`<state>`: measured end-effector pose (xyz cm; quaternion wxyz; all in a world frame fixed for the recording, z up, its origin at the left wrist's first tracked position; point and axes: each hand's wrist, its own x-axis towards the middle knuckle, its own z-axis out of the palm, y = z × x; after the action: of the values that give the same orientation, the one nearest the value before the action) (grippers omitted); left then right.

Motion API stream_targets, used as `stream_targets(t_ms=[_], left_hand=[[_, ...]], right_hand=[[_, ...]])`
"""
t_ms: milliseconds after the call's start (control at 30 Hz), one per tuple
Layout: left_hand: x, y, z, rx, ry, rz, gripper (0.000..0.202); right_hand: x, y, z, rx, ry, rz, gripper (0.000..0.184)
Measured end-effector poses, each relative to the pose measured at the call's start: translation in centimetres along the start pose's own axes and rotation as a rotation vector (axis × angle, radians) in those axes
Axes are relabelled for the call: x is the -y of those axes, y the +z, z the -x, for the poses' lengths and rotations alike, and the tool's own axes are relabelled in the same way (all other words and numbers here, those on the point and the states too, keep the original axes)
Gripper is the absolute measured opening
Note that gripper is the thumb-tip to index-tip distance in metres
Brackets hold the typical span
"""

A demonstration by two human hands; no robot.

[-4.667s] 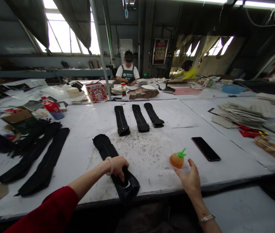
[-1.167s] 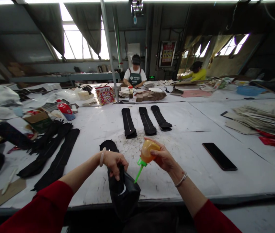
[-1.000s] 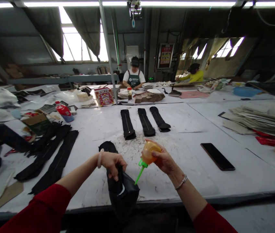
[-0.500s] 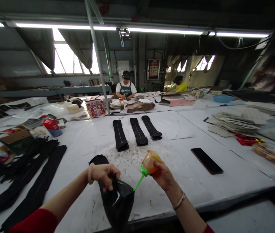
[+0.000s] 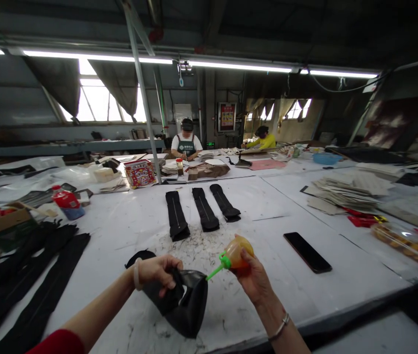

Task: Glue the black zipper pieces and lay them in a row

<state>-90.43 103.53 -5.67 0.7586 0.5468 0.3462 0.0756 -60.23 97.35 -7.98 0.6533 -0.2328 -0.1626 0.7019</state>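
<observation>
My left hand [image 5: 160, 273] pinches the edge of a black leather-like piece [image 5: 190, 312], which is folded and bulges over the table near me. Wrapped in the fingers of my right hand [image 5: 255, 278] is a squeeze bottle [image 5: 238, 251] of amber liquid. Its green nozzle points down to the left, the tip at the upper right edge of the black piece. Three black zippered pieces [image 5: 205, 209] lie side by side farther back on the white tabletop [image 5: 268, 300].
Long black zippered strips [image 5: 57, 275] lie at left, by a box [image 5: 6, 223] and a red bottle [image 5: 67, 201]. A phone [image 5: 307, 251], stacked grey sheets [image 5: 345, 191] and a clear food tray [image 5: 408, 243] are at right. Two people sit across the table.
The black piece's lower part has swung up and right, onto the tabletop. The bottle has tilted flatter, its nozzle still at the edge. The view has shifted slightly.
</observation>
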Motion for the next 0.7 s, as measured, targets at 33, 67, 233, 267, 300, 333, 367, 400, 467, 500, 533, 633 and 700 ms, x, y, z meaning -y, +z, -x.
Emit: stream_targets(t_ms=[33, 67, 233, 267, 300, 333, 367, 400, 467, 500, 533, 633, 700], left_hand=[[0.0, 0.0, -0.1, -0.002, 0.008, 0.005, 0.037], [-0.1, 0.1, -0.1, -0.002, 0.014, 0.008, 0.037], [-0.4, 0.2, -0.3, -0.006, 0.064, 0.017, 0.036], [-0.4, 0.3, -0.4, -0.013, 0.073, 0.022, 0.036], [-0.4, 0.3, -0.4, -0.02, 0.08, 0.03, 0.036], [-0.4, 0.3, -0.5, -0.024, 0.084, 0.036, 0.035], [-0.4, 0.3, -0.5, -0.027, 0.086, 0.04, 0.035], [-0.4, 0.3, -0.6, -0.028, 0.089, 0.043, 0.035], [-0.5, 0.3, -0.7, -0.03, 0.095, 0.044, 0.035], [-0.5, 0.3, -0.7, -0.034, 0.099, 0.045, 0.035], [-0.5, 0.3, -0.8, -0.041, 0.105, 0.046, 0.035], [-0.8, 0.4, -0.8, -0.053, 0.12, 0.061, 0.035], [-0.9, 0.4, -0.9, -0.055, 0.125, 0.068, 0.035]], right_hand=[[0.1, 0.0, 0.1, -0.004, -0.01, 0.002, 0.061], [0.1, 0.0, 0.1, -0.007, -0.019, 0.001, 0.062], [0.4, -0.1, 0.3, -0.033, -0.041, -0.01, 0.063], [0.4, -0.1, 0.4, -0.039, -0.044, -0.008, 0.063], [0.5, -0.1, 0.5, -0.041, -0.049, -0.003, 0.063], [0.6, -0.1, 0.5, -0.04, -0.057, 0.006, 0.064], [0.6, -0.2, 0.6, -0.036, -0.066, 0.018, 0.064], [0.7, -0.2, 0.7, -0.03, -0.077, 0.032, 0.064], [0.9, -0.2, 1.0, -0.019, -0.097, 0.053, 0.064], [0.9, -0.2, 1.1, -0.017, -0.103, 0.059, 0.064], [1.0, -0.2, 1.2, -0.019, -0.108, 0.061, 0.065], [1.1, -0.2, 1.4, -0.035, -0.111, 0.049, 0.067], [1.2, -0.2, 1.6, -0.045, -0.111, 0.035, 0.068]])
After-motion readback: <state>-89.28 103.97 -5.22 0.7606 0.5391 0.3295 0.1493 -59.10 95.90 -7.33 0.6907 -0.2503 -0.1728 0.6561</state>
